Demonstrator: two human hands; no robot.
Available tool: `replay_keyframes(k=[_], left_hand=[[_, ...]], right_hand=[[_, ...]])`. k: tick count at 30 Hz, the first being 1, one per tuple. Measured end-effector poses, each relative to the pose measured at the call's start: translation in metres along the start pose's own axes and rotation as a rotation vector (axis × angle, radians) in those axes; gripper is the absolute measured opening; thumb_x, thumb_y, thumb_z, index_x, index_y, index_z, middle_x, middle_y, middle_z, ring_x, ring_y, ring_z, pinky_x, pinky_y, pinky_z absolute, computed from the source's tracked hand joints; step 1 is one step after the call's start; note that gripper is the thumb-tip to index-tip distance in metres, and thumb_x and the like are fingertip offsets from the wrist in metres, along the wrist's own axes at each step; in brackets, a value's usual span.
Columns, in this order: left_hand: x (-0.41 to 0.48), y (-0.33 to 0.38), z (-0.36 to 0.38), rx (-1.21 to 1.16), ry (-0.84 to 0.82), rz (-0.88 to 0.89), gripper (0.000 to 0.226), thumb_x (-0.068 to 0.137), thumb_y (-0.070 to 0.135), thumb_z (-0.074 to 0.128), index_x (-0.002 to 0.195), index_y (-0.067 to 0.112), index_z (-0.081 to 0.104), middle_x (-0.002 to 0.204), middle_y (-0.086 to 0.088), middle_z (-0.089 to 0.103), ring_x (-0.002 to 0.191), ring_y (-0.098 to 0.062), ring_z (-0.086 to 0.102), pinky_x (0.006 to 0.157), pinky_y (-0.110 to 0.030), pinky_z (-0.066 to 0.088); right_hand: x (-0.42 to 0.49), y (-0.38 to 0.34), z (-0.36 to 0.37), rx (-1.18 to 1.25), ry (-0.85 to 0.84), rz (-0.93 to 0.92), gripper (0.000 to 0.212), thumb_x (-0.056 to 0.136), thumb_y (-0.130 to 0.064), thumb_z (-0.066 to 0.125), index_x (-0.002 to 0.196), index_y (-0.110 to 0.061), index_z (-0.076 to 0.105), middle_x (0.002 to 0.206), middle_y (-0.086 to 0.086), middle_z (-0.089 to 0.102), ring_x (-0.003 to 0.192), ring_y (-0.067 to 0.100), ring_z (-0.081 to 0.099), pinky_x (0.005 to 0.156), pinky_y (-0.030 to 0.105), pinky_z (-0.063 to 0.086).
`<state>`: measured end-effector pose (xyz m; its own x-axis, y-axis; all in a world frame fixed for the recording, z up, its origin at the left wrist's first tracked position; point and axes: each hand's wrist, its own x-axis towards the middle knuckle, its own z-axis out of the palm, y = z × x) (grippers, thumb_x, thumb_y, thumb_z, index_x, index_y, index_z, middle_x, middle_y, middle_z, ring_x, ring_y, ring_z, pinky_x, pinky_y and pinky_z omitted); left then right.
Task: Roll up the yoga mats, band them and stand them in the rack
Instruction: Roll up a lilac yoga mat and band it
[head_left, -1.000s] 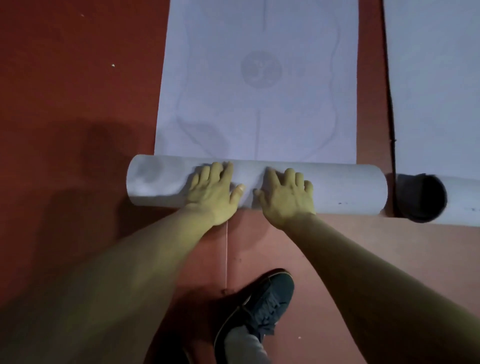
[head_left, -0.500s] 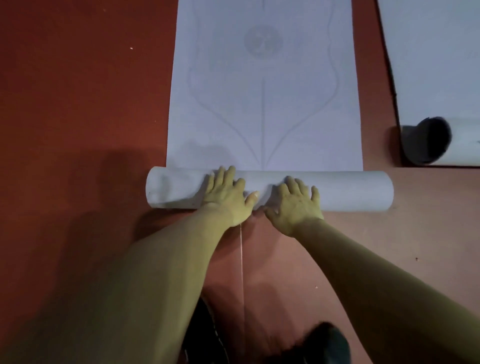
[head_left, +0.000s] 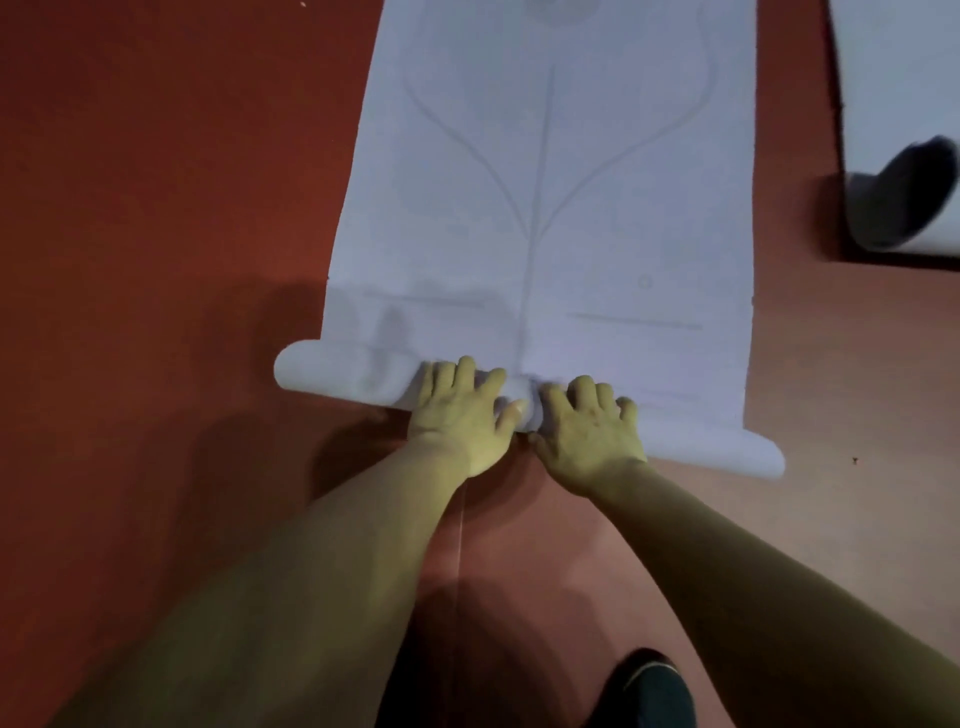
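Pale lilac yoga mat (head_left: 545, 182) on the red floor (head_left: 156, 208), near end wound into a roll (head_left: 332, 371) lying slantwise, far part flat and printed with faint curved lines. Left hand (head_left: 460, 415) and right hand (head_left: 589, 431) side by side on the roll's middle, palms down, fingers extended and pressing its top, thumbs nearly touching, nothing gripped. To the right, well apart, 2nd mat (head_left: 893, 62), partly rolled too, dark hollow end facing this way. At the bottom edge, toe of 1 dark shoe (head_left: 649, 691).
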<state>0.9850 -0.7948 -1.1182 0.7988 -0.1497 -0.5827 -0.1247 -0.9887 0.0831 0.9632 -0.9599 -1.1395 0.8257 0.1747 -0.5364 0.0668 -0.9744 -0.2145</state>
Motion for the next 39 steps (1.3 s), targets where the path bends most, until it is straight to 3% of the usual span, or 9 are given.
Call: replay_keyframes(k=[5,8,12,14,17,20,25,31,39], left_hand=[[0.000,-0.017,0.070,-0.011,0.303,0.095,0.063,0.092,0.054,0.022,0.130,0.017,0.057,0.130,-0.008,0.054,0.127,-0.030,0.048,0.121,-0.048,0.022],[-0.008,-0.020,0.101,-0.016,0.347,0.106,0.060,0.093,0.053,0.026,0.129,0.016,0.057,0.123,-0.006,0.058,0.117,-0.030,0.053,0.117,-0.048,0.028],[-0.032,-0.022,0.127,-0.006,0.337,0.161,0.067,0.094,0.057,0.024,0.140,0.016,0.053,0.133,-0.008,0.053,0.130,-0.033,0.046,0.120,-0.053,0.024],[-0.036,-0.022,0.137,-0.019,0.357,0.183,0.068,0.096,0.057,0.025,0.140,0.014,0.054,0.137,-0.010,0.053,0.134,-0.034,0.044,0.121,-0.055,0.024],[-0.022,-0.028,0.147,-0.011,0.537,0.238,0.059,0.098,0.051,0.035,0.133,0.012,0.061,0.137,-0.013,0.054,0.131,-0.033,0.047,0.117,-0.055,0.031],[0.003,-0.038,0.169,0.016,0.733,0.284,0.048,0.097,0.044,0.042,0.127,0.014,0.066,0.126,-0.011,0.059,0.120,-0.030,0.050,0.116,-0.049,0.027],[0.015,-0.039,0.199,0.026,0.843,0.275,0.040,0.094,0.040,0.045,0.120,0.019,0.067,0.114,-0.004,0.062,0.111,-0.026,0.050,0.110,-0.045,0.027],[0.017,-0.036,0.200,0.011,0.871,0.263,0.041,0.092,0.055,0.045,0.116,0.026,0.060,0.108,-0.001,0.056,0.099,-0.025,0.047,0.093,-0.041,0.032],[0.024,-0.030,0.184,0.067,0.815,0.191,0.043,0.096,0.053,0.037,0.100,0.022,0.068,0.094,0.000,0.059,0.083,-0.024,0.053,0.083,-0.038,0.032]], right_hand=[[0.000,0.006,0.058,0.073,0.266,-0.062,0.054,0.098,-0.056,0.040,0.138,-0.023,0.054,0.125,0.009,0.053,0.115,0.033,0.053,0.106,0.051,0.034],[-0.008,0.011,0.091,0.067,0.384,-0.128,0.049,0.098,-0.050,0.042,0.132,-0.019,0.058,0.120,0.008,0.058,0.109,0.034,0.056,0.107,0.053,0.035],[-0.030,0.002,0.120,0.062,0.466,-0.160,0.046,0.097,-0.039,0.044,0.130,-0.010,0.058,0.134,0.011,0.053,0.128,0.036,0.044,0.110,0.064,0.031],[-0.036,-0.003,0.130,0.038,0.500,-0.164,0.044,0.097,-0.037,0.048,0.128,-0.008,0.061,0.130,0.010,0.053,0.123,0.034,0.045,0.110,0.067,0.033],[-0.022,0.005,0.142,0.067,0.634,-0.185,0.035,0.097,-0.029,0.061,0.123,-0.007,0.064,0.119,0.009,0.057,0.109,0.031,0.047,0.113,0.061,0.032],[-0.002,0.018,0.160,0.130,0.741,-0.248,0.036,0.099,-0.035,0.057,0.121,-0.008,0.069,0.115,0.008,0.062,0.105,0.032,0.051,0.104,0.045,0.037],[0.002,0.020,0.185,0.203,0.811,-0.262,0.035,0.099,-0.038,0.058,0.120,-0.012,0.070,0.116,0.004,0.064,0.106,0.027,0.052,0.097,0.040,0.038],[0.003,0.021,0.183,0.228,0.862,-0.305,0.030,0.099,-0.038,0.057,0.112,-0.014,0.071,0.104,-0.002,0.066,0.093,0.025,0.054,0.086,0.037,0.037],[0.013,0.031,0.158,0.216,0.704,-0.302,0.039,0.101,-0.049,0.044,0.105,-0.020,0.071,0.088,-0.004,0.068,0.080,0.025,0.055,0.075,0.034,0.033]])
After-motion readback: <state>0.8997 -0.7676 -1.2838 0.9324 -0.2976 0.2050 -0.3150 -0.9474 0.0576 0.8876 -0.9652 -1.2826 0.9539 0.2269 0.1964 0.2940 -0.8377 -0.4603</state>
